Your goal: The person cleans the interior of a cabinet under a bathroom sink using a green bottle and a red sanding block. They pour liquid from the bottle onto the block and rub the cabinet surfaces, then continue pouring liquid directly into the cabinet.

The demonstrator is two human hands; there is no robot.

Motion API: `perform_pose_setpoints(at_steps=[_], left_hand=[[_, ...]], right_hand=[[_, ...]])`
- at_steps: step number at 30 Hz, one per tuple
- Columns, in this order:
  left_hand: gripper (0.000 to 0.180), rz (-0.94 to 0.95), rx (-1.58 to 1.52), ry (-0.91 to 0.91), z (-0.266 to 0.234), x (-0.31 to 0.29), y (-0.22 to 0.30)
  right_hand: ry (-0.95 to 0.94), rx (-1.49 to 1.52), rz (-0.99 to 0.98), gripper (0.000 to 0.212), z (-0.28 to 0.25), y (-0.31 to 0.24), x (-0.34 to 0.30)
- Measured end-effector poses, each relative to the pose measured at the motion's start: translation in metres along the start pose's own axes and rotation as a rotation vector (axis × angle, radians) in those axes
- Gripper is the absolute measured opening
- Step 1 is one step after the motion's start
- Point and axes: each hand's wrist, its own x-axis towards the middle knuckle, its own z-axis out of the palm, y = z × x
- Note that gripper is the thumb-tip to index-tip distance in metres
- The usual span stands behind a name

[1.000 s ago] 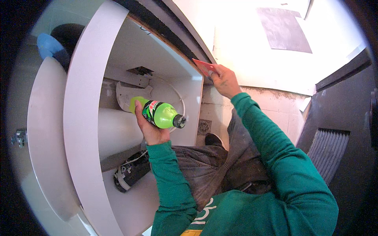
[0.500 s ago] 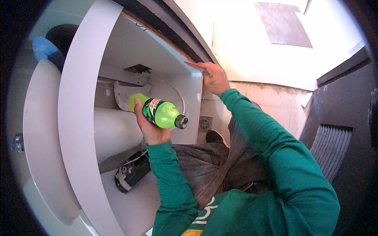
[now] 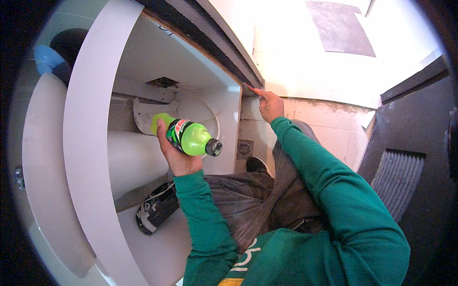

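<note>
My left hand (image 3: 177, 156) is wrapped round a bright green soda bottle (image 3: 194, 138). It is tilted, its dirty dark cap pointing right, over the inside of an open white cabinet (image 3: 226, 105). Beyond it to the right, my right hand (image 3: 271, 106) pinches a thin, flat red tool (image 3: 253, 89). What kind of tool it is, I cannot tell. Its tip is at the near end of a dark panel edge (image 3: 200, 28) that runs along the cabinet's top; whether it touches is unclear.
A long white strip (image 3: 88, 124) bounds the cabinet's left side, with a rounded white form (image 3: 45, 157) and a blue object (image 3: 49, 58) beyond. Inside lies a white cylinder (image 3: 136, 155). At right stands a dark panel with a ribbed grille (image 3: 398, 178). A floor drain (image 3: 244, 148) is near my shoe.
My right hand has moved right and slightly down with the red tool, from the cabinet's corner to the end of the dark edge. My left hand keeps its hold on the bottle.
</note>
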Motion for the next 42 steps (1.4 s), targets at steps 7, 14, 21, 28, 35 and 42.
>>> perform_pose_setpoints(at_steps=[7,14,21,28,35,42], left_hand=[[0.033,-0.034,0.011,0.0,0.0,-0.003,-0.001],[0.031,-0.069,-0.022,-0.008,-0.003,0.0,-0.004],[0.03,-0.049,-0.039,-0.006,0.006,-0.007,-0.001],[0.027,-0.037,-0.038,-0.01,0.008,-0.009,-0.005],[0.026,-0.06,-0.117,-0.052,0.02,-0.022,-0.001],[0.035,-0.013,-0.035,-0.062,0.022,-0.022,-0.002]], right_hand=[[0.061,0.034,-0.117,0.043,0.022,-0.009,0.011],[0.097,-0.025,-0.156,0.039,0.043,-0.02,0.023],[0.105,0.008,-0.305,0.036,0.003,-0.095,0.029],[0.087,0.021,-0.462,0.019,-0.054,-0.19,0.047],[0.099,0.087,-0.622,0.012,-0.097,-0.259,0.071],[0.036,0.002,-0.701,0.017,-0.127,-0.301,0.087]])
